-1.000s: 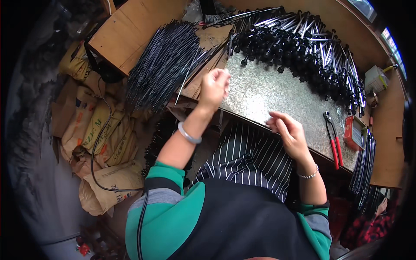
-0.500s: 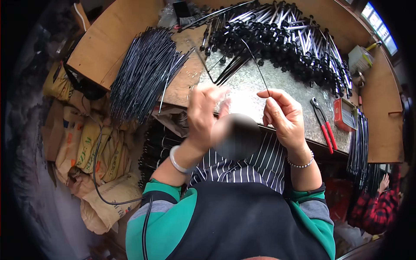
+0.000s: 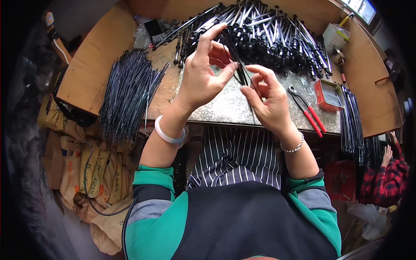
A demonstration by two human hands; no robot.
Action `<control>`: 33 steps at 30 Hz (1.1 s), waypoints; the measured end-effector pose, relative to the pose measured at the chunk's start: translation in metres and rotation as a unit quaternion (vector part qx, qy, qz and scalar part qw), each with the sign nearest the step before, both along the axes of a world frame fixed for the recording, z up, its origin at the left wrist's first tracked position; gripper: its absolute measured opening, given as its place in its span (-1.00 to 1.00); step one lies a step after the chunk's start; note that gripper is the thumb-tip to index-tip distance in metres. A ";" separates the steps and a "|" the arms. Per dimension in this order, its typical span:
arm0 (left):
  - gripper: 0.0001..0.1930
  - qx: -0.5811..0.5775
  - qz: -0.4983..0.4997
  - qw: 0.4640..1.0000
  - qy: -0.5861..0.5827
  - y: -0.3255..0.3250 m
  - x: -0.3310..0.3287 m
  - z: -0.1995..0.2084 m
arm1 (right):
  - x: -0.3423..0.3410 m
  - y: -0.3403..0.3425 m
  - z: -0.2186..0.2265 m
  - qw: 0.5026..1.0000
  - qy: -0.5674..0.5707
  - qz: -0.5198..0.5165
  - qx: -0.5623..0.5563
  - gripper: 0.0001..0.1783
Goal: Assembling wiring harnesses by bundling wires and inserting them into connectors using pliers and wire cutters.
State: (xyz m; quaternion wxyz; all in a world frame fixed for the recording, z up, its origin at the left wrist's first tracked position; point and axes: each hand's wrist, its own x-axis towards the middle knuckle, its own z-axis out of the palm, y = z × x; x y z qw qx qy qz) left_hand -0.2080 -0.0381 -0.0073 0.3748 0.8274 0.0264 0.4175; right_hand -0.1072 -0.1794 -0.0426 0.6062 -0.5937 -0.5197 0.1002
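Both my hands are raised over the work table (image 3: 221,106). A small bunch of thin black rods (image 3: 236,56) stands tilted between them. My left hand (image 3: 201,71) is at the left of the bunch, its index finger stretched upward and thumb apart from it. The thumb tip meets the rods; the curled fingers behind are partly hidden. On the other side, my right hand (image 3: 269,97) is closed, with thumb and forefinger around the lower part of the rods. One thin black rod runs down past this hand toward the table's front edge.
A heap of metal rods with black fittings (image 3: 268,37) covers the back. Thin dark rods (image 3: 128,95) lie piled at left. Red-handled pliers (image 3: 307,112), a red box (image 3: 328,95) and hanging dark rods (image 3: 352,119) are at right. Beyond, another person's plaid sleeve (image 3: 383,182) shows.
Both hands have moved up and away from me, over the table. The rods that lay slanting on the tabletop now stand between my hands. My left fingers have spread apart.
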 end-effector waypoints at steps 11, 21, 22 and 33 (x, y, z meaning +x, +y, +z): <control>-0.39 -0.023 0.067 0.994 -0.085 0.008 0.023 -0.009 | 0.017 -0.019 -0.081 0.993 -0.015 -0.030 -0.114 -0.82; -0.44 0.023 0.058 0.990 -0.129 0.003 0.017 -0.004 | 0.001 -0.051 -0.048 0.923 0.289 0.215 -0.135 -0.82; -0.45 0.024 0.049 0.991 -0.125 0.002 0.016 -0.004 | 0.000 -0.053 -0.046 0.909 0.317 0.234 -0.138 -0.82; -0.51 0.013 0.050 0.998 -0.040 -0.002 -0.001 -0.001 | -0.006 -0.066 -0.047 0.875 0.406 0.259 -0.052 -0.77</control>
